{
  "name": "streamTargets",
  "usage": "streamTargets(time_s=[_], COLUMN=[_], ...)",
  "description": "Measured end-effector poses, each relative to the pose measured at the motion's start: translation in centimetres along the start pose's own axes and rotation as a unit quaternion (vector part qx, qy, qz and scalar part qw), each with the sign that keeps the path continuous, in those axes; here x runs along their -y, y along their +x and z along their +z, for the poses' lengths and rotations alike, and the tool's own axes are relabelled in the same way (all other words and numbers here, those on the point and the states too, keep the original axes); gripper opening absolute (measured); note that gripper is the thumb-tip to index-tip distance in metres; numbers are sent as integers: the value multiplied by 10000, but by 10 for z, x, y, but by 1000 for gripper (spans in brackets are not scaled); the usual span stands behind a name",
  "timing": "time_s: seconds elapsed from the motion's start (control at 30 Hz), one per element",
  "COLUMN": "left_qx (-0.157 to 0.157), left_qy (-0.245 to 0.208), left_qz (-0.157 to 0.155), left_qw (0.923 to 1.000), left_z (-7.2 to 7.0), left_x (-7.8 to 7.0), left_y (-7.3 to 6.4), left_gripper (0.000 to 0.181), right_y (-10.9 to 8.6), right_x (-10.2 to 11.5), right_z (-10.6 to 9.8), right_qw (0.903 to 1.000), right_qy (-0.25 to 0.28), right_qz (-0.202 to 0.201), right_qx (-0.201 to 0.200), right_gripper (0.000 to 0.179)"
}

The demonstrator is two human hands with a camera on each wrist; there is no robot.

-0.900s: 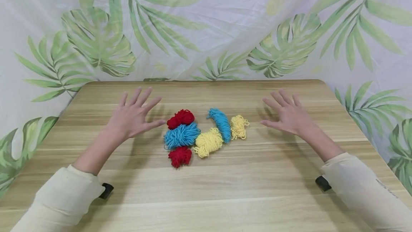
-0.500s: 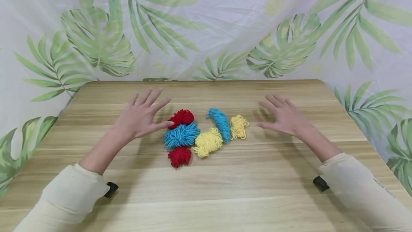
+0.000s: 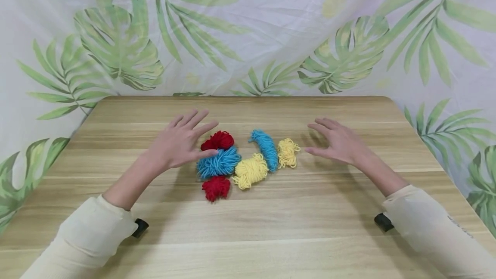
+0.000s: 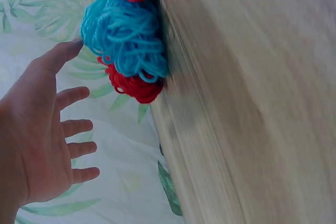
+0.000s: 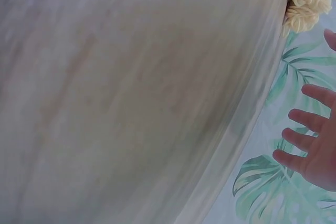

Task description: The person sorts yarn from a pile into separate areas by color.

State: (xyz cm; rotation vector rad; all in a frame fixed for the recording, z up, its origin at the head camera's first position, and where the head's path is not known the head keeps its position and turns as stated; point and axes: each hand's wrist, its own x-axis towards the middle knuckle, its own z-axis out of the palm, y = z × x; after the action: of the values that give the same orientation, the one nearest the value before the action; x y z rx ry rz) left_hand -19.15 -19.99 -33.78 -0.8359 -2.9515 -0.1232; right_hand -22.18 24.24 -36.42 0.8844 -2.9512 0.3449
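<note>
Several small yarn bundles lie grouped on a wooden table. On the left of the group are a red yarn bundle (image 3: 219, 140), a larger blue yarn bundle (image 3: 221, 163) and a nearer red yarn bundle (image 3: 215, 187). Beside them sit a yellow yarn bundle (image 3: 251, 171), a long blue yarn bundle (image 3: 266, 152) and a paler yellow yarn bundle (image 3: 287, 153). My left hand (image 3: 177, 143) hovers at the left, fingers spread, its thumb overlapping the larger blue bundle in the head view. My right hand (image 3: 341, 143), holding nothing, hovers right of the paler yellow bundle.
The wooden table (image 3: 263, 236) has rounded far corners. A leaf-printed cloth (image 3: 271, 25) hangs behind it and down both sides. Black wrist pieces show under both sleeves (image 3: 85, 231).
Both hands have moved inward toward the yarn, the left one farther to the right and the right one slightly to the left. The yarn bundles have stayed put.
</note>
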Motion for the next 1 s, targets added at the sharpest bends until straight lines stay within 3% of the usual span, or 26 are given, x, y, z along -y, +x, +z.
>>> streamTargets(time_s=[0.37, 1.0], left_qx=[-80, -23], left_qy=[-450, -979], left_qz=[383, 609], left_qw=[9982, 9933], left_z=[2, 5], left_x=[-13, -27], left_y=[7, 16], left_gripper=[77, 72], right_y=[2, 10], right_x=[8, 25], right_z=[-1, 7], right_qw=[9990, 9902], right_qy=[389, 1341], right_qz=[210, -380], right_qx=[-42, 130], right_gripper=[77, 59])
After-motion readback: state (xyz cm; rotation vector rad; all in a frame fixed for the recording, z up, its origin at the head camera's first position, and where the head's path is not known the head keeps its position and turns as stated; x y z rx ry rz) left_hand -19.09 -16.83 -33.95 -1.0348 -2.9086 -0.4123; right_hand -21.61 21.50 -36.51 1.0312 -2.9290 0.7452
